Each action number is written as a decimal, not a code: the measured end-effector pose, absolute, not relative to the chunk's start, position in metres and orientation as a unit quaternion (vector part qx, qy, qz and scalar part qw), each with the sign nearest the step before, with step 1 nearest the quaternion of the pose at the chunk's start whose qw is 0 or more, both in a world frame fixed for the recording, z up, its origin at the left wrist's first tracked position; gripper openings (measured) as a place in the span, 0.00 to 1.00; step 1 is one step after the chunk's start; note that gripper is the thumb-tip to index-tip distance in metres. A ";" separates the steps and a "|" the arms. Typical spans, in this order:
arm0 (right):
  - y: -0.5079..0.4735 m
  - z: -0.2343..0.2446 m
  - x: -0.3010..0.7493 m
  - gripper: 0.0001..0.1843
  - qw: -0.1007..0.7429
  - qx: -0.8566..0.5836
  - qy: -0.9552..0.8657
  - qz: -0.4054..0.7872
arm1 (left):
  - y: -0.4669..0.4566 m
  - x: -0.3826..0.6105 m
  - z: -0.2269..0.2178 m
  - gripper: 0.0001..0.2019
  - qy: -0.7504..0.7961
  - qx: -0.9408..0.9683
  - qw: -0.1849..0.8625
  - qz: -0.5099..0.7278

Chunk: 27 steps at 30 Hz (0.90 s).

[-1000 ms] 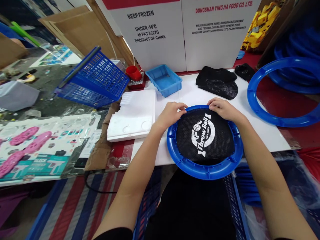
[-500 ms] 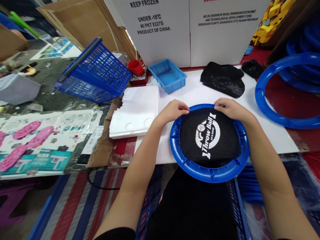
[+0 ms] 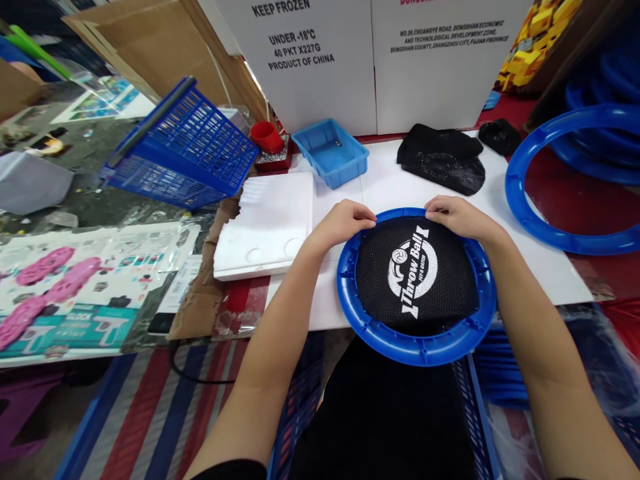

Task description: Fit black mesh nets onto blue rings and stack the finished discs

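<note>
I sit at a white board (image 3: 390, 190) laid over a red table, with white cartons (image 3: 320, 73) standing across the top of the frame. My left hand (image 3: 345, 223) and right hand (image 3: 457, 217) are both at the far rim of a blue ring (image 3: 415, 350), just right of centre. The fingers of each hand are curled down tight, and their tips pinch the upper edge of the black net (image 3: 420, 293) against the rim. The thumbs are tucked under, so I cannot tell how they sit. The net fills the ring and shows a white "Throw Ball" print. The ring's near edge hangs off the board over my lap.

Above my right hand lies a pile of black netting (image 3: 443, 160). Above my left hand is a small blue tray (image 3: 346, 172), with a red cup (image 3: 265, 137) just to its left. A white foam slab (image 3: 270, 223) lies left of my left wrist. A tilted blue basket (image 3: 185, 157) stands at the upper left. A second ring (image 3: 530, 213) lies at the right edge.
</note>
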State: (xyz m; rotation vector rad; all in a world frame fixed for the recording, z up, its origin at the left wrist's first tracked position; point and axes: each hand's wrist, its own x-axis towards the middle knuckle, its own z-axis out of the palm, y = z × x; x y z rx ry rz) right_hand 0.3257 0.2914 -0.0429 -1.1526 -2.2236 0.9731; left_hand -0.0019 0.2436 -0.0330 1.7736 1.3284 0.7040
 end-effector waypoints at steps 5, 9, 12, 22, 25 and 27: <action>0.293 -0.043 0.326 0.12 0.211 -0.425 -0.808 0.350 | 0.243 0.004 -0.035 0.05 0.534 0.698 0.389 0.275; 0.291 -0.043 0.324 0.12 0.226 -0.426 -0.810 0.335 | 0.237 0.013 -0.031 0.09 0.522 0.765 0.265 0.268; 0.287 -0.042 0.321 0.12 0.245 -0.423 -0.809 0.326 | 0.235 0.021 -0.031 0.10 0.485 0.791 0.240 0.286; 0.276 -0.048 0.311 0.14 0.232 -0.289 -0.901 0.224 | 0.227 0.043 -0.046 0.14 0.404 0.892 0.095 0.180; 0.277 -0.051 0.312 0.19 0.200 -0.291 -0.906 0.233 | 0.225 0.044 -0.046 0.15 0.409 0.892 0.093 0.168; 0.277 -0.052 0.312 0.20 0.191 -0.290 -0.907 0.239 | 0.224 0.045 -0.044 0.15 0.416 0.889 0.094 0.164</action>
